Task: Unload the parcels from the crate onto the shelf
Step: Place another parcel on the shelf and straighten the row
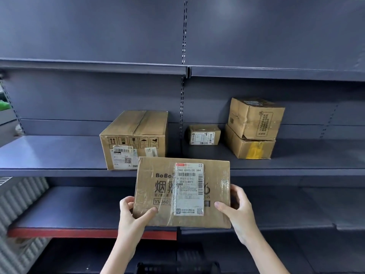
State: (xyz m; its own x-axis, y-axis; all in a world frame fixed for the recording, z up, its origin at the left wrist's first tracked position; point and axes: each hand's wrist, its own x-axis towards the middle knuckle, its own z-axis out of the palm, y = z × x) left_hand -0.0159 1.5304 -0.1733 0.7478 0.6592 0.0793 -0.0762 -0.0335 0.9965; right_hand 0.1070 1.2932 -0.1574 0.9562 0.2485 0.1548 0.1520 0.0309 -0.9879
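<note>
**Flat parcel held in both hands before the shelf**

A flat cardboard parcel [181, 191] with a white shipping label and clear tape across its face is held up in front of the dark shelf [59, 153], its top edge overlapping the shelf's front lip. The left hand [132, 216] takes the parcel's corner at 7 o'clock, thumb lying on the face and fingers curled behind. The right hand [237, 210] takes the side at 4 o'clock, thumb on the face and fingers wrapped round the edge. Each grip is closed on the parcel.

On the shelf, at 11 o'clock from the held parcel, stands a large box [136, 137] with handling symbols and labels on its front, just behind the parcel's top left corner. At 12 o'clock, farther back, sits a small box [204, 134]. At 2 o'clock, a dented box [255, 117] lies tilted atop a low box with yellow tape [249, 147], the two touching.

At 6 o'clock, at the bottom edge of view, the rim of a black crate [177, 267] shows between the forearms.
</note>
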